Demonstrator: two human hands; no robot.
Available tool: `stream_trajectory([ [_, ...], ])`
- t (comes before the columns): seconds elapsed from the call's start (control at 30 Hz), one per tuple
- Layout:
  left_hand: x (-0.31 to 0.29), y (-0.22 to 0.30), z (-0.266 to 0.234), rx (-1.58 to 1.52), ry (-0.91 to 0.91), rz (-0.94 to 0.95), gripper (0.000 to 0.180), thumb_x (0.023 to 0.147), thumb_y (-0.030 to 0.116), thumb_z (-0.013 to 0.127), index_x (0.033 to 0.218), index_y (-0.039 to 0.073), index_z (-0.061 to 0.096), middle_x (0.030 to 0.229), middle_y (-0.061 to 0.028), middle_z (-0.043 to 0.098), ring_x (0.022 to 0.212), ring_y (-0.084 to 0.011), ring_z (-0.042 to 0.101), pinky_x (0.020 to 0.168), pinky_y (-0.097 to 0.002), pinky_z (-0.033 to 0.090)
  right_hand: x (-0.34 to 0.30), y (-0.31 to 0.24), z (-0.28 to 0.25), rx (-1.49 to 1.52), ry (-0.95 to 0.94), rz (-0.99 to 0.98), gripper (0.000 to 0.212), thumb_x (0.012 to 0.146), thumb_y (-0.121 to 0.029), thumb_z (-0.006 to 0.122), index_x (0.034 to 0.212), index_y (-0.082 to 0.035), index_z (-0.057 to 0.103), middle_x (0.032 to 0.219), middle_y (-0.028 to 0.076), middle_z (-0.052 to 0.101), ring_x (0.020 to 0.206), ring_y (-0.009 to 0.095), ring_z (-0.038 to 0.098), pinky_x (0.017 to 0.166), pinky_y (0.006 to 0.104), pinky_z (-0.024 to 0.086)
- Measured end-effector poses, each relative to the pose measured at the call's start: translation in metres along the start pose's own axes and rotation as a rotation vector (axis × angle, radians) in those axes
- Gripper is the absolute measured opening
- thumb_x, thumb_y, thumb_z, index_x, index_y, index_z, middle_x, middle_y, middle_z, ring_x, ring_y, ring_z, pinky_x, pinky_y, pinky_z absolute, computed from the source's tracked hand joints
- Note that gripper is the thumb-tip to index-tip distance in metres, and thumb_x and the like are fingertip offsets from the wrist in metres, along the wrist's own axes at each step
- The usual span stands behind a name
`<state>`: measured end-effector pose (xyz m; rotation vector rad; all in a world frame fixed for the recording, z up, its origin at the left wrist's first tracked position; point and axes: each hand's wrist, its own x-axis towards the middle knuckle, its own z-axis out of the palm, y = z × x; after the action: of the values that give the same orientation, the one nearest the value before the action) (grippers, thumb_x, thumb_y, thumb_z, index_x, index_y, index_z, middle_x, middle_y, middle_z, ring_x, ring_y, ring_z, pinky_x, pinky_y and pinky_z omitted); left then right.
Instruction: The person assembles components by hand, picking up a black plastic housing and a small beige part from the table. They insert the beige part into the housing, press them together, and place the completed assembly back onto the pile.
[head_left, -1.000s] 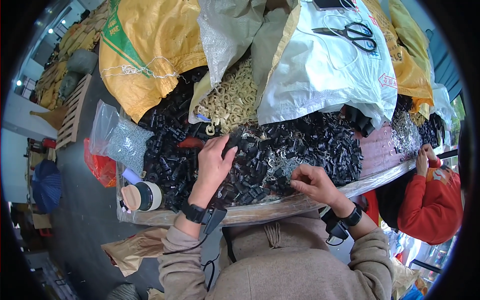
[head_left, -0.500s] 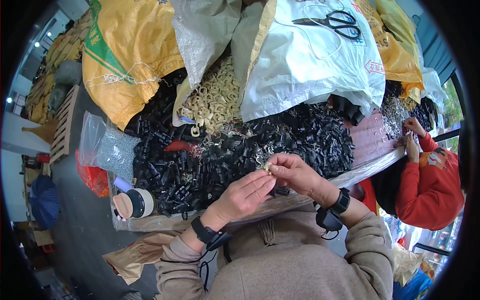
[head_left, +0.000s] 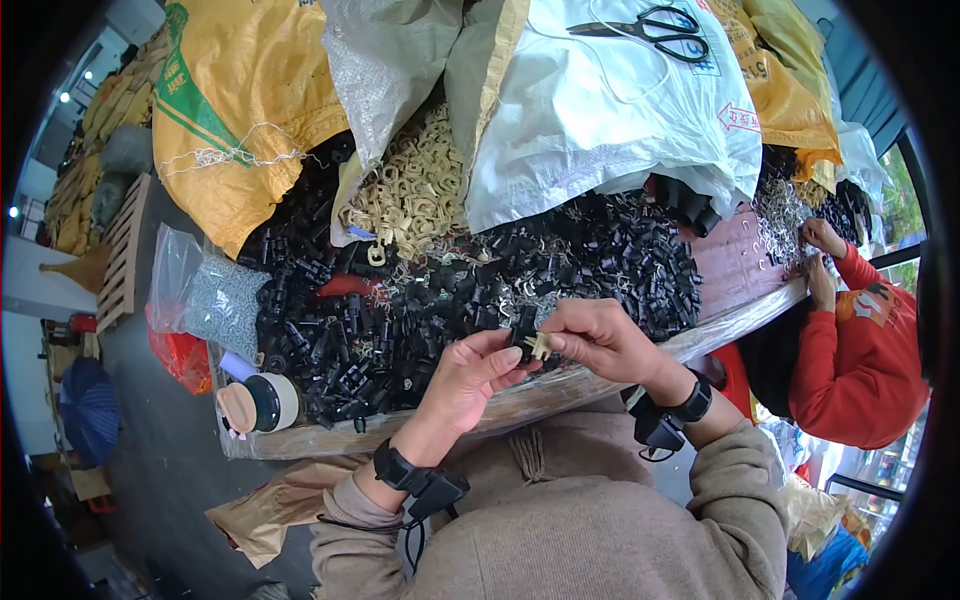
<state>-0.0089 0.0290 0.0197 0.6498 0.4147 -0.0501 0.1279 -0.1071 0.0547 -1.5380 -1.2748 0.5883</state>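
Observation:
My right hand point(head_left: 606, 345) pinches a small cream plastic clip point(head_left: 540, 347) between thumb and fingertips, above the front edge of the table. Close beside it on the left is my left hand point(head_left: 472, 378), palm partly turned up, fingers curled and thumb toward them. A black plastic part point(head_left: 523, 325) shows at the left fingertips; whether they grip it or it lies in the pile behind cannot be made out. Beneath and beyond both hands spreads a heap of black plastic parts point(head_left: 340, 350). Farther off, many cream clips point(head_left: 410, 185) spill from a sack.
A white sack point(head_left: 610, 130) with black scissors point(head_left: 655, 32) on it lies at the back, beside a yellow sack point(head_left: 250, 90). At left are a bag of small grey pieces point(head_left: 225, 305) and a lidded cup point(head_left: 270, 402). A co-worker in red point(head_left: 860, 350) handles metal pieces at right.
My hands, which were together at the cream clip, have drawn slightly apart. The left hand has turned its palm upward, while the right keeps the clip. The view has shifted slightly.

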Motion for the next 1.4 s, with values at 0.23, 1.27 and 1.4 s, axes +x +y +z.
stream_trajectory([
  [0.23, -0.002, -0.006, -0.002, -0.009, -0.013, -0.074, 0.024, 0.075, 0.012, 0.062, 0.095, 0.002, 0.056, 0.089, -0.0075, 0.06, 0.079, -0.0195, 0.06, 0.067, -0.024, 0.048, -0.001, 0.0, 0.003, -0.021, -0.061, 0.01, 0.014, 0.081, -0.014, 0.053, 0.077, 0.0, 0.054, 0.063, 0.006, 0.049, 0.053, 0.017, 0.049, 0.049, 0.0268, 0.038],
  [1.27, 0.014, -0.007, -0.005, 0.072, 0.092, -0.028, 0.022, 0.075, 0.013, 0.055, 0.09, -0.002, 0.054, 0.083, -0.014, 0.06, 0.069, -0.0184, 0.06, 0.059, -0.0242, 0.051, -0.07, 0.068, -0.06, -0.306, 0.374, 0.382, 0.012, 0.078, -0.009, 0.056, 0.086, -0.001, 0.052, 0.074, 0.003, 0.054, 0.062, 0.012, 0.052, 0.052, 0.0238, 0.04],
  [1.4, 0.015, -0.007, 0.002, 0.091, 0.079, -0.018, 0.022, 0.076, 0.013, 0.056, 0.092, -0.002, 0.054, 0.085, -0.0131, 0.06, 0.069, -0.0171, 0.06, 0.059, -0.0234, 0.05, -0.055, 0.048, -0.043, 0.426, 0.313, 0.52, 0.012, 0.079, -0.011, 0.058, 0.083, -0.001, 0.053, 0.074, -0.002, 0.054, 0.063, 0.004, 0.048, 0.054, 0.0195, 0.038],
])
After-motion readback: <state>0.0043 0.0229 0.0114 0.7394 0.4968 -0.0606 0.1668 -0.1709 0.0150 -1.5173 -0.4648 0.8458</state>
